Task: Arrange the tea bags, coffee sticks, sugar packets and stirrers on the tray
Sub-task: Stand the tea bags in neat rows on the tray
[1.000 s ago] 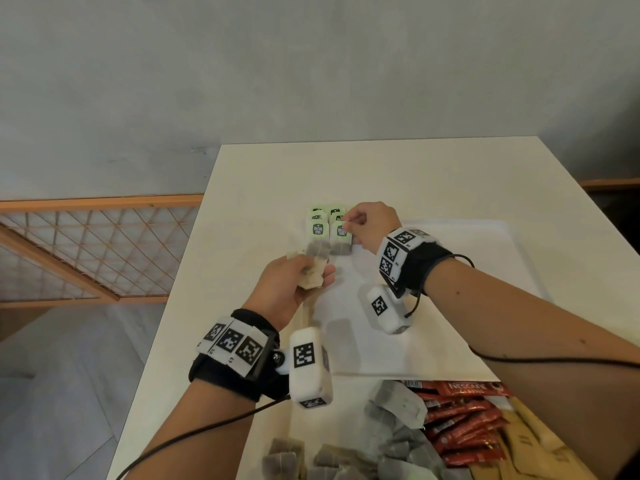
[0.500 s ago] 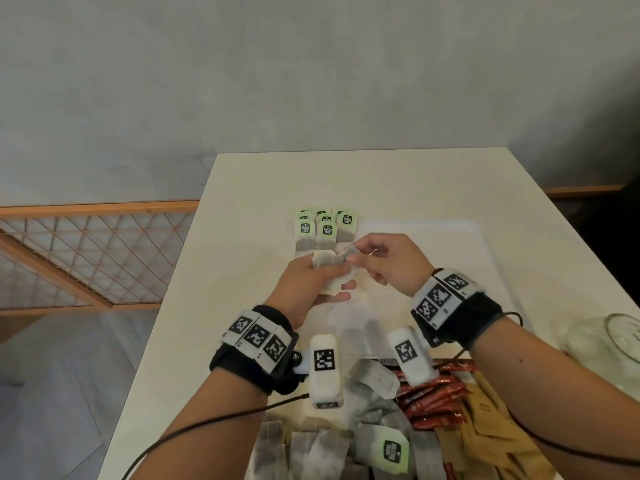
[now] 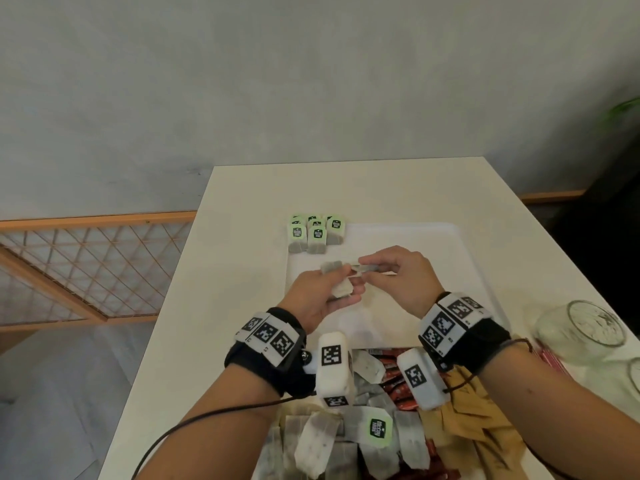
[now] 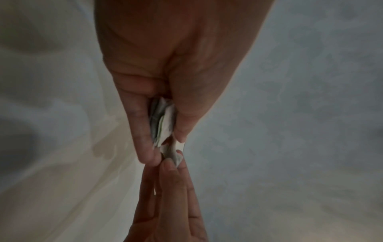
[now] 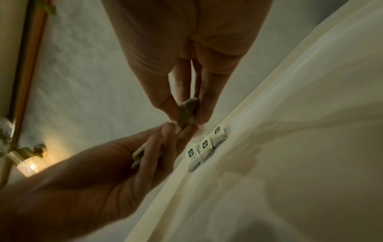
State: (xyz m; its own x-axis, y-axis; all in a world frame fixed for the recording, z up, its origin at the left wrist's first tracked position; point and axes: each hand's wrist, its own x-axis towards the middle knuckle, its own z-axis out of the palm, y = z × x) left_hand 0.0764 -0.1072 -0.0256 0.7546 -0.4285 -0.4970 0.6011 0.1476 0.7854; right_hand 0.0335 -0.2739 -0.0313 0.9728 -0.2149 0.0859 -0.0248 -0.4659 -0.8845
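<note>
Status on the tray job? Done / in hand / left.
Done: green-tagged tea bags grouped at the tray's far-left corner.
In hand: left hand holds a small stack; right hand pinches one bag.
Left: loose tea bags, red coffee sticks, brown packets.

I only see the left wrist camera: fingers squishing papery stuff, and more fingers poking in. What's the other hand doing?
Observer: The right hand pinches one tea bag at the tip of the small stack that the left hand holds.
Operator: Are any tea bags put down already?
Observer: Yes, a group of green-tagged tea bags sits at the far left corner of the tray.
Operator: Is lots more waiting?
Observer: Yes: loose tea bags, red coffee sticks and brown packets lie piled at the near edge of the table.
</note>
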